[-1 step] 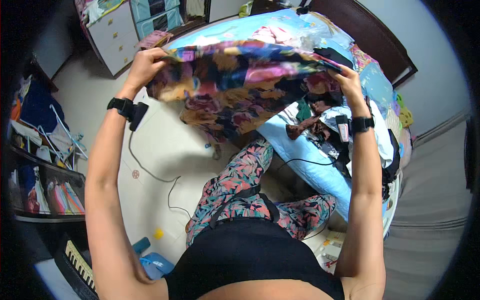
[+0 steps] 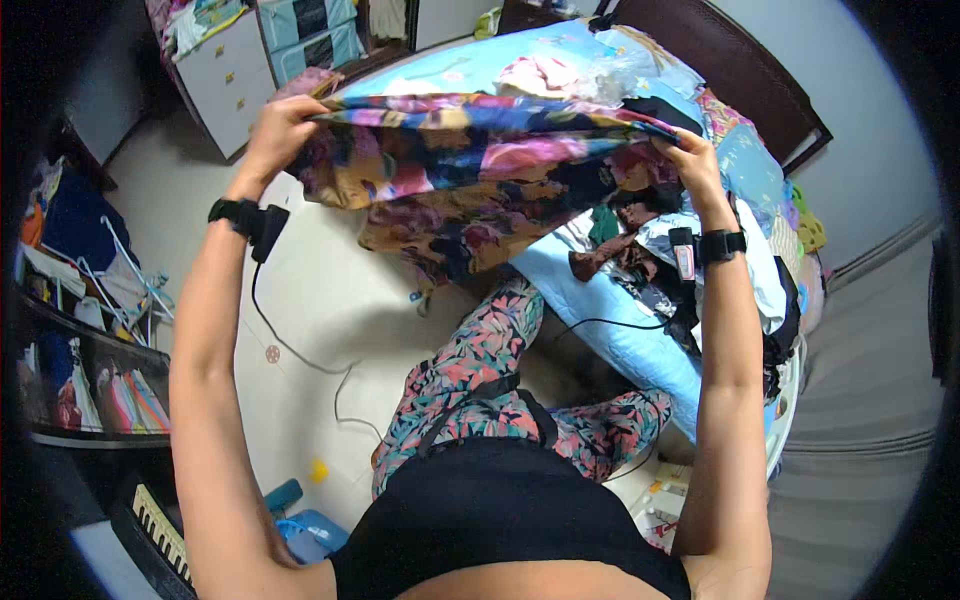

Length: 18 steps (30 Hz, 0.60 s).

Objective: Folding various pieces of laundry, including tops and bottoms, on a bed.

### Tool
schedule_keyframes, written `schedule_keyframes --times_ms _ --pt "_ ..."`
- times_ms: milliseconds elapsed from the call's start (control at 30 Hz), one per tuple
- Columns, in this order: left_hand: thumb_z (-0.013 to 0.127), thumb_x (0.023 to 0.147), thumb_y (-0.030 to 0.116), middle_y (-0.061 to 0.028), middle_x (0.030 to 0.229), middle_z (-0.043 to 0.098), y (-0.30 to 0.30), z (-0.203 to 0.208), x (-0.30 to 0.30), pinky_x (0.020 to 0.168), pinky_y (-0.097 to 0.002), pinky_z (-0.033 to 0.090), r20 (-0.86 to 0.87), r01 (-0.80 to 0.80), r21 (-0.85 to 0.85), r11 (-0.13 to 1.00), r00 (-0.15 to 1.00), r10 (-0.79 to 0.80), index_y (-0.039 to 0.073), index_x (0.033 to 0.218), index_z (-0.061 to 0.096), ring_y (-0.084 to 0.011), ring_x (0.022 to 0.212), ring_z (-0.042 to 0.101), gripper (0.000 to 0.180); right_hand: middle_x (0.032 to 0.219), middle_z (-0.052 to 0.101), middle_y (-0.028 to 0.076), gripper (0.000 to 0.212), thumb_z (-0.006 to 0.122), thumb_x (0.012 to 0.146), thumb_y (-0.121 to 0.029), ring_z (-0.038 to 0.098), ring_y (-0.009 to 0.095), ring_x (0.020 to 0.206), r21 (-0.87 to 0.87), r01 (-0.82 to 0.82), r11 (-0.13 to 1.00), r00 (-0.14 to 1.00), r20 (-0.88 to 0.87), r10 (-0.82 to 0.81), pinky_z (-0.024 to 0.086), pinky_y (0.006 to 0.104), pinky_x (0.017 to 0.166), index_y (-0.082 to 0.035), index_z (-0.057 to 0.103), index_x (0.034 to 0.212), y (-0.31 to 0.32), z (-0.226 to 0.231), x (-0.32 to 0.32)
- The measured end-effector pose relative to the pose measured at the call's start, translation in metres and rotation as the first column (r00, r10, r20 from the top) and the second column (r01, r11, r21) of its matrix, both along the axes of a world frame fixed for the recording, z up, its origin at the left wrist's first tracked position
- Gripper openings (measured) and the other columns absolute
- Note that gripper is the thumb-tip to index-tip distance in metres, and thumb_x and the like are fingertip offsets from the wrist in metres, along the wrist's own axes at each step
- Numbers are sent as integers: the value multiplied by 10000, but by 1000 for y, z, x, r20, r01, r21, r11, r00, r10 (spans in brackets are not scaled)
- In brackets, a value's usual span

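The floral cloth (image 2: 470, 170) is stretched between my two hands above the edge of the bed (image 2: 620, 340), its top edge pulled fairly taut and the rest hanging in loose folds toward the floor (image 2: 300, 290). It is thin, limp fabric, busy with pink, yellow, blue and dark blotches, and it sags in the middle. My left hand (image 2: 275, 125) has its fingers closed around one top corner; my right hand (image 2: 690, 160) pinches the other corner between closed fingers. I judge the grip could slip on either side, since so little cloth is bunched in each hand, and the corner would drop. The hanging lower part could also snag on the heap of clothes (image 2: 650, 250) piled on the bed just below my right wrist, or trail onto the floor.
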<state>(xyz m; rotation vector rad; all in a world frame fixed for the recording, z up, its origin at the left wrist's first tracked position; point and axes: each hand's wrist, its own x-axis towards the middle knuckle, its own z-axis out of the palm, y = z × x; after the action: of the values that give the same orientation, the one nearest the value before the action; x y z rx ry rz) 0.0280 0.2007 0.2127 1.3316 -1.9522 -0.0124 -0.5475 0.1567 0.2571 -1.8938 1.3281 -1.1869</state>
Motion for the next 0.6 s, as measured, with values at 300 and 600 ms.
schedule_keyframes --times_ms 300,600 --pt "545 884 27 -79 930 706 10 38 -2 820 -282 491 -125 9 86 996 992 2 -35 1040 657 -136 848 629 202 884 674 -42 190 662 916 -104 579 38 732 143 60 988 994 86 -73 474 205 611 -70 702 1099 15 21 -9" --pt "702 864 82 -15 982 665 30 69 -47 806 -251 496 -291 159 236 959 953 -87 40 1073 620 -93 891 599 228 1011 686 26 274 566 961 -74 648 115 867 181 128 975 976 149 -156 597 258 624 -95 660 1217 23 48 -28"
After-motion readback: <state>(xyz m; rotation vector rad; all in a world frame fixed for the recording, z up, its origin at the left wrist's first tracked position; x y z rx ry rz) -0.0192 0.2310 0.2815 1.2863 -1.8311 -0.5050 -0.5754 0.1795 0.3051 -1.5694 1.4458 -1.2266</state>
